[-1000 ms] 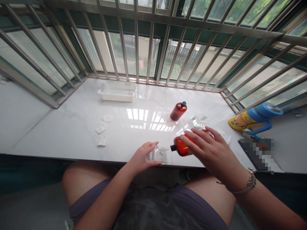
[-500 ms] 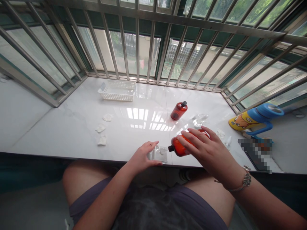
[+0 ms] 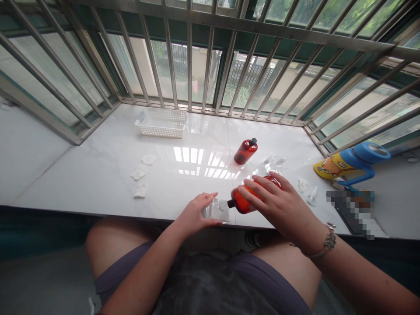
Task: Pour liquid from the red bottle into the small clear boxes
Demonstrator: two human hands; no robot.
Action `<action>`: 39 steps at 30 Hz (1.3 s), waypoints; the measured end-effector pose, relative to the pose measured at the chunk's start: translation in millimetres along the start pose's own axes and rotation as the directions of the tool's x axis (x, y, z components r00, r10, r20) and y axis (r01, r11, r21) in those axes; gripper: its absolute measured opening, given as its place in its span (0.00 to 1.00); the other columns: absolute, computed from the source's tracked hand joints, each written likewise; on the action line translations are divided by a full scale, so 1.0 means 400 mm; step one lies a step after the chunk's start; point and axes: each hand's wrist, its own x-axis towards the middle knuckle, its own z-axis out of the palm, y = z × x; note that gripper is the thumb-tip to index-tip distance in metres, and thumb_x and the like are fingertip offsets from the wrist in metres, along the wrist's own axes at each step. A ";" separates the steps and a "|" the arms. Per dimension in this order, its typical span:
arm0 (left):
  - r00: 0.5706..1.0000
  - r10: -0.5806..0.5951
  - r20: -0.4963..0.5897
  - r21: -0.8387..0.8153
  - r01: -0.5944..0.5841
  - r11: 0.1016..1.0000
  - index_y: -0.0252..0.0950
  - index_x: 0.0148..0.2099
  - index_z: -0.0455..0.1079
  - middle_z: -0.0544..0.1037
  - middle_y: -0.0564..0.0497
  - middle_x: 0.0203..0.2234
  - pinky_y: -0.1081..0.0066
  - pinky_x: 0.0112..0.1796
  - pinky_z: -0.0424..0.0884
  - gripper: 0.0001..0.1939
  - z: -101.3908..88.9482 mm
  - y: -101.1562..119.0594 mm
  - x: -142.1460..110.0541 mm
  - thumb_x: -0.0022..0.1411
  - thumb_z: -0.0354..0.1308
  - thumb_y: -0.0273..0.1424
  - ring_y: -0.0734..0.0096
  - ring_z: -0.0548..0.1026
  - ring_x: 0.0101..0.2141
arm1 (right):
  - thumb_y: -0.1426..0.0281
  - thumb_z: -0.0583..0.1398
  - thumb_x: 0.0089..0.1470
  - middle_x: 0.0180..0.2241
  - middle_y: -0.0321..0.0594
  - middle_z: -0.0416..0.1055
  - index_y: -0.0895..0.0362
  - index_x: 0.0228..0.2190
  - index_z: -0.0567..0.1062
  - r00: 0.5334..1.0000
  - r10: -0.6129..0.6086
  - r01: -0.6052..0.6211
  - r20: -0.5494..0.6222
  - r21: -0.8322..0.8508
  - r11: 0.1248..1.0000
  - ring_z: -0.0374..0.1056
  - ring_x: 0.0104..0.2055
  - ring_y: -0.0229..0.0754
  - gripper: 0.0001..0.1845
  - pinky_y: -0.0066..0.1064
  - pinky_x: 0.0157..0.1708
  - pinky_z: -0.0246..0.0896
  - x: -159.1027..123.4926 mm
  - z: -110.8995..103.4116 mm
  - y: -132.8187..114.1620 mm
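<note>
My right hand (image 3: 272,197) is wrapped over an amber-red bottle (image 3: 240,201), which is tilted with its uncapped dark neck pointing left. The neck is right at the edge of a small clear box (image 3: 218,210) close to the front edge of the white counter. Around the box's left side curves my left hand (image 3: 199,213), thumb and fingers on either side of it. Farther back stands a second amber-red bottle (image 3: 246,152) with a black cap. Any liquid at the bottle's mouth is too small to make out.
A white perforated basket (image 3: 160,124) sits near the barred window. Crumpled white tissues (image 3: 140,190) lie at left. Behind my right hand is another clear container (image 3: 274,163). A blue and yellow flask (image 3: 348,162) and a dark flat object (image 3: 349,218), partly blurred, are at right.
My right hand has moved slightly left with the bottle, bringing its neck up to the clear box. My left hand has stayed in place around the box.
</note>
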 end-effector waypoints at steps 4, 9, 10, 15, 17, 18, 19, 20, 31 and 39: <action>1.000 0.005 -0.004 0.005 -0.005 1.000 0.47 0.73 0.66 0.77 0.45 0.60 0.51 0.67 0.68 0.47 0.000 0.000 -0.001 0.55 0.79 0.44 0.50 0.74 0.62 | 0.79 0.59 0.67 0.58 0.42 0.78 0.50 0.60 0.74 1.000 -0.012 0.012 -0.002 -0.004 1.000 0.70 0.61 0.53 0.24 0.53 0.67 0.53 0.007 -0.002 -0.004; 1.000 0.014 -0.010 0.008 -0.014 1.000 0.47 0.73 0.66 0.77 0.44 0.61 0.50 0.66 0.68 0.47 0.001 -0.001 -0.001 0.55 0.79 0.43 0.50 0.74 0.62 | 0.79 0.59 0.67 0.58 0.43 0.78 0.50 0.60 0.74 1.000 -0.019 0.019 0.003 -0.002 1.000 0.70 0.61 0.53 0.23 0.53 0.67 0.53 0.014 -0.002 -0.008; 1.000 0.016 -0.010 0.006 -0.016 1.000 0.47 0.73 0.66 0.77 0.44 0.61 0.50 0.66 0.68 0.47 0.001 -0.001 -0.001 0.55 0.79 0.43 0.49 0.74 0.62 | 0.79 0.59 0.67 0.58 0.43 0.78 0.50 0.60 0.74 1.000 -0.021 0.021 0.004 -0.004 1.000 0.70 0.61 0.53 0.23 0.53 0.66 0.53 0.015 -0.002 -0.008; 1.000 0.014 -0.005 0.008 -0.014 1.000 0.47 0.73 0.66 0.77 0.45 0.61 0.51 0.67 0.68 0.47 0.002 -0.002 -0.001 0.55 0.79 0.43 0.49 0.74 0.62 | 0.78 0.59 0.68 0.59 0.43 0.78 0.51 0.59 0.74 0.999 -0.035 0.035 0.001 -0.008 0.999 0.70 0.61 0.53 0.22 0.54 0.67 0.52 0.020 -0.003 -0.007; 1.000 0.016 -0.006 0.014 -0.016 1.000 0.47 0.73 0.66 0.77 0.45 0.61 0.51 0.66 0.68 0.48 0.003 -0.004 -0.001 0.55 0.79 0.44 0.49 0.74 0.62 | 0.78 0.59 0.67 0.59 0.43 0.78 0.50 0.60 0.74 0.999 -0.037 0.037 0.000 -0.001 0.999 0.70 0.61 0.53 0.23 0.54 0.67 0.52 0.021 -0.001 -0.006; 1.000 0.018 -0.006 0.016 -0.018 1.000 0.47 0.73 0.65 0.77 0.45 0.61 0.51 0.66 0.69 0.48 0.003 -0.005 -0.002 0.55 0.79 0.44 0.49 0.74 0.62 | 0.78 0.59 0.67 0.59 0.43 0.78 0.50 0.60 0.74 0.999 -0.038 0.038 -0.001 0.003 0.999 0.70 0.61 0.53 0.24 0.54 0.67 0.52 0.022 0.000 -0.006; 1.000 0.021 -0.007 0.016 -0.021 1.000 0.48 0.73 0.65 0.77 0.45 0.61 0.51 0.66 0.69 0.48 0.003 -0.005 -0.002 0.55 0.79 0.44 0.49 0.74 0.62 | 0.78 0.60 0.67 0.59 0.43 0.78 0.50 0.60 0.74 0.999 -0.038 0.038 -0.002 0.005 0.999 0.70 0.61 0.53 0.24 0.54 0.67 0.51 0.022 0.001 -0.005; 1.000 0.023 -0.007 0.015 -0.023 1.000 0.47 0.73 0.65 0.77 0.45 0.61 0.50 0.66 0.69 0.48 0.003 -0.006 -0.002 0.55 0.79 0.44 0.49 0.74 0.62 | 0.78 0.60 0.66 0.59 0.43 0.78 0.50 0.60 0.74 0.999 -0.038 0.038 -0.003 0.005 0.999 0.70 0.61 0.53 0.24 0.54 0.67 0.51 0.023 0.002 -0.005; 1.000 0.019 -0.004 0.009 -0.019 1.000 0.47 0.73 0.65 0.77 0.45 0.61 0.51 0.66 0.68 0.47 0.003 -0.005 -0.001 0.55 0.78 0.45 0.49 0.74 0.62 | 0.76 0.59 0.69 0.58 0.41 0.78 0.50 0.58 0.75 0.997 -0.071 0.071 -0.009 -0.051 0.996 0.70 0.60 0.53 0.20 0.53 0.66 0.53 0.032 0.001 -0.001; 1.000 0.023 -0.001 0.008 -0.023 1.000 0.47 0.74 0.65 0.77 0.46 0.61 0.53 0.66 0.68 0.48 0.003 -0.009 -0.002 0.55 0.79 0.44 0.50 0.74 0.62 | 0.76 0.59 0.69 0.58 0.40 0.78 0.50 0.58 0.75 0.995 -0.095 0.094 -0.008 -0.065 0.993 0.70 0.60 0.52 0.19 0.54 0.66 0.54 0.039 -0.005 -0.001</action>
